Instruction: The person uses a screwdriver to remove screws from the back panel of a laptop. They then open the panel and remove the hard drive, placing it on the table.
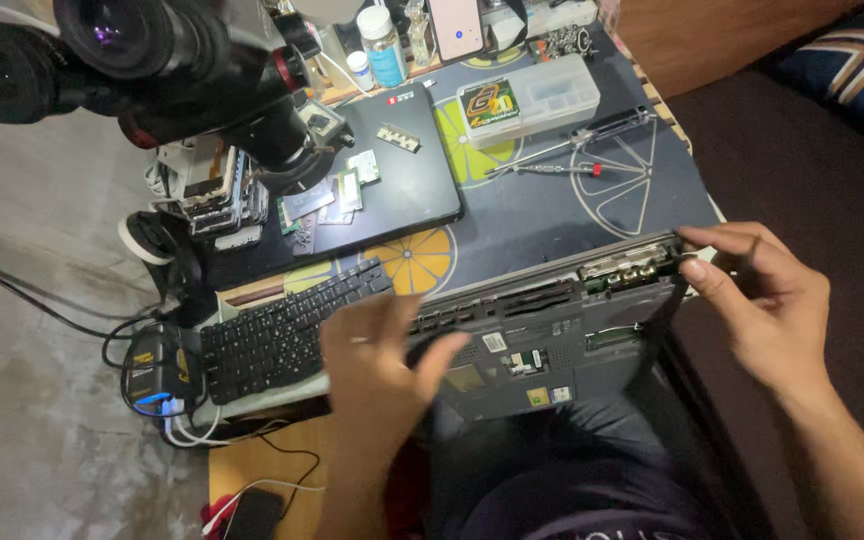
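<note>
Bench [552, 215] carries a dark mat with citrus print; grey floor lies to its left, and the near edge is crowded. Laptop base [542, 335] overhangs the near edge above the lap: right hand [767, 300] pinches its far right corner, left hand [387, 365] rests open-fingered on its left end beside the keyboard [282, 330]. A clear parts box [532, 98] with a green-yellow label sits at the back.

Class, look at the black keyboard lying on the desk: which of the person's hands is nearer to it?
Left. The left hand hovers just beside the black keyboard's right end, over the opened laptop base. The right hand is far off, pinching the base's far right corner.
</note>
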